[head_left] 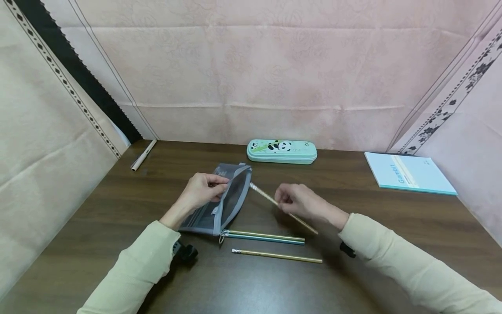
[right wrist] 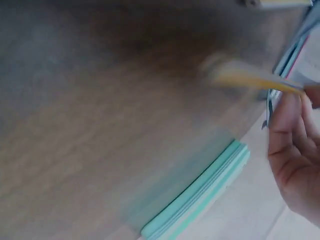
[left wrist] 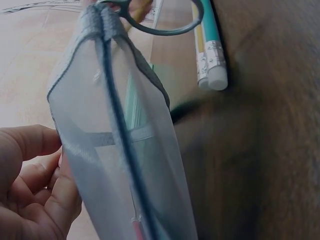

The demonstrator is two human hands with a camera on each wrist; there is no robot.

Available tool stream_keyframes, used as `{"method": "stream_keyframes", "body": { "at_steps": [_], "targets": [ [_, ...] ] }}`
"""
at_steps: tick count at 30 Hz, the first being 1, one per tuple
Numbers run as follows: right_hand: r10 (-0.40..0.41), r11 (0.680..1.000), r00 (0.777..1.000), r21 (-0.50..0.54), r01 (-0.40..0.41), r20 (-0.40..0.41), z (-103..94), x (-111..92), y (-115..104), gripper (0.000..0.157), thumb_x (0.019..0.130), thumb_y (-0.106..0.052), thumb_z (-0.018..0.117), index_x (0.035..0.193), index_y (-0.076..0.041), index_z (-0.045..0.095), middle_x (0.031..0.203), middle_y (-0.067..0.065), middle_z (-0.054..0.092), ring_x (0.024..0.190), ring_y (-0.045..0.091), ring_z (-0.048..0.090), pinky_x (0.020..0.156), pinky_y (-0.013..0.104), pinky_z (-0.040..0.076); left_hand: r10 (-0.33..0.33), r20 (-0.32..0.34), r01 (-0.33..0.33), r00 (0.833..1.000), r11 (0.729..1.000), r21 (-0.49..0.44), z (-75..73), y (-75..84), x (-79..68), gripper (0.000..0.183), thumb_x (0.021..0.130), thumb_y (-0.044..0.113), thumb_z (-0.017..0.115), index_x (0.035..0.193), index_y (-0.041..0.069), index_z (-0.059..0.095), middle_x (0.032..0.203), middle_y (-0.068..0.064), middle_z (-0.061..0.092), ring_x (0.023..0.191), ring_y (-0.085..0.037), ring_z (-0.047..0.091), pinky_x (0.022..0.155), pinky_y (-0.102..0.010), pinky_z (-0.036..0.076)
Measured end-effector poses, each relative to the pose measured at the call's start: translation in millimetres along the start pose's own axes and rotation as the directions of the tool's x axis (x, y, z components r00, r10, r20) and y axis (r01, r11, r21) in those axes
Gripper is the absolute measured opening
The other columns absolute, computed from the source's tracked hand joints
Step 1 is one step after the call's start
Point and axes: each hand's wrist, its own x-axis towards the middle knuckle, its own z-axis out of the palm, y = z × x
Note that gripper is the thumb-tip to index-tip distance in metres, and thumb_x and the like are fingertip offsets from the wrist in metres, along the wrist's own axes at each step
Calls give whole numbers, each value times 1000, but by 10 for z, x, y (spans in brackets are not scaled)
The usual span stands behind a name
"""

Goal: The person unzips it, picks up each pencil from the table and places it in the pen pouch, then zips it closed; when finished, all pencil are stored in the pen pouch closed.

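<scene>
My left hand point(head_left: 204, 190) pinches the edge of a grey mesh zip pouch point(head_left: 201, 218), whose mouth gapes to the right. In the left wrist view the thumb and fingers grip the see-through mesh point(left wrist: 85, 185), and a metal zip ring point(left wrist: 167, 31) hangs by its end. My right hand point(head_left: 300, 200) holds a gold pencil point(head_left: 264, 195) between thumb and fingers. The pencil slants, its eraser end close to the pouch mouth; in the right wrist view it is blurred. A gold and a teal pencil point(head_left: 270, 237) lie side by side near the pouch's lower corner.
Nearer the front lies another gold pencil point(head_left: 278, 256). A mint panda pencil case point(head_left: 282, 158) sits at the back, a light blue notebook point(head_left: 415, 174) at the right. A white pen-like stick point(head_left: 144, 155) rests at the back left. Cloth point(head_left: 235, 78) hangs behind the table.
</scene>
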Motion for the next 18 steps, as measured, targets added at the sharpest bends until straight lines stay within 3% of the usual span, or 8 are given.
{"method": "stream_keyframes", "body": {
  "at_steps": [3,7,13,16,18],
  "targets": [
    [75,969,997,234,-75,11,-23,65,6,18,90,1,55,105,10,58,82,15,64,66,9,57,56,23,54,-4,-1,4,1000,1000,3,-1,9,-4,26,93,12,59,115,1,66,108,-18,64,73,-15,66,70,-32,59],
    [190,862,972,451,-231,136,26,206,7,26,94,-5,52,114,12,53,80,8,62,62,10,59,55,21,53,-10,0,10,1000,1000,4,1,21,-9,26,93,12,59,115,0,66,109,-18,63,74,-15,66,70,-32,59],
    [297,693,926,615,-376,231,177,490,-79,30,97,-9,49,122,9,48,82,4,57,60,9,60,51,16,49,-5,-6,5,1000,1000,4,9,25,-7,26,92,11,59,115,1,66,108,-18,64,73,-15,66,69,-32,59],
    [325,637,913,656,-405,248,264,622,-150,29,98,-9,48,121,8,47,84,5,57,60,9,61,52,15,49,-9,-10,9,1000,1000,-7,12,23,-2,26,92,11,60,115,1,66,107,-18,64,72,-15,66,69,-31,59],
    [336,616,909,673,-410,246,318,697,-197,26,98,-9,48,119,7,49,83,5,59,60,8,62,52,15,50,-11,-11,11,1000,1000,-9,11,20,2,26,92,11,60,115,0,66,107,-18,64,72,-15,66,69,-31,59]
  ]
}}
